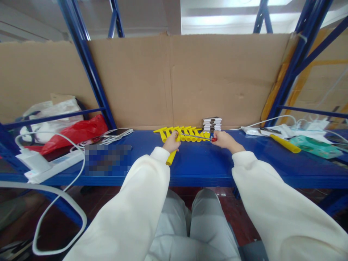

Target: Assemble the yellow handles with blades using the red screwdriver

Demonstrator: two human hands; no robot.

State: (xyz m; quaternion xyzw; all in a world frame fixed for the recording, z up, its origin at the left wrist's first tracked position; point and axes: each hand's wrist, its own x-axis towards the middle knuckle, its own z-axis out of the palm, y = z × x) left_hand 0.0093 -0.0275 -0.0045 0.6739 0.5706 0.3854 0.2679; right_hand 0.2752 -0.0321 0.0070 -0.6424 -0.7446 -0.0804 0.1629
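My left hand [172, 141] is closed around a yellow T-shaped tool, whose yellow handle [171, 158] sticks out below my fingers toward the front edge. My right hand [225, 141] grips a screwdriver by its red handle [214, 139]. The screwdriver's long metal shaft [196, 136] points left, its tip at the head of the yellow tool in my left hand. Whether the tip touches a screw is too small to see. Behind both hands, several more yellow T-shaped tools [190, 133] lie side by side in a row on the blue shelf.
A stack of small printed boxes or packs [212, 124] stands against the cardboard panel [225, 79]. At the right lie another yellow tool [285, 143] and a green packet [315, 146]. A phone [119, 132], cables and a white power strip [58, 166] occupy the left of the blue shelf [206, 163].
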